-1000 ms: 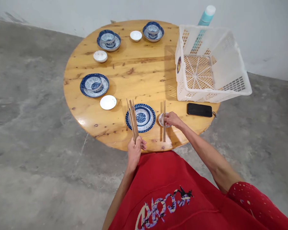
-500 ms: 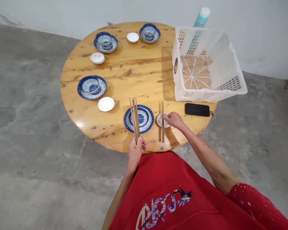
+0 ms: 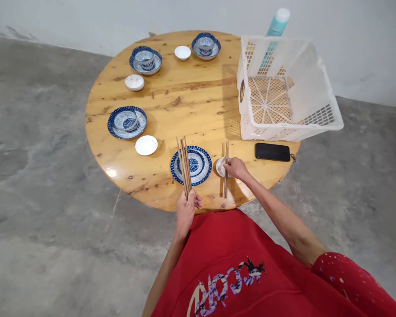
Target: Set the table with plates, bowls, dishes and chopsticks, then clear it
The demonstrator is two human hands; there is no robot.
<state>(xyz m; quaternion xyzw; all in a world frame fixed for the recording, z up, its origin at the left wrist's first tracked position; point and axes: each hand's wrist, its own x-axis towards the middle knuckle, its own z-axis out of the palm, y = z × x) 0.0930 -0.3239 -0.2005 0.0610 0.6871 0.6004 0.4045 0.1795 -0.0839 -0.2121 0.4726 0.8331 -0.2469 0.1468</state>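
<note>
My left hand (image 3: 188,207) is closed round the lower ends of several wooden chopsticks (image 3: 185,165), which point away from me over a blue-and-white plate (image 3: 202,174) with a bowl on it. In my right hand (image 3: 236,168) a pair of chopsticks (image 3: 226,185) is pinched near the middle, lying lengthwise above a small white dish (image 3: 219,167). The chopsticks and my fingers hide part of this dish. Whether the pair touches the dish I cannot tell.
On the round wooden table (image 3: 185,114) stand more bowls on plates (image 3: 127,122), with small white dishes (image 3: 146,145) beside them. A white plastic basket (image 3: 284,132) sits at the right, a black phone (image 3: 272,152) before it and a turquoise bottle (image 3: 277,25) behind.
My right hand has shifted the pair of chopsticks slightly to the right across the small dish. My left hand keeps its hold, almost still. The view has moved a little.
</note>
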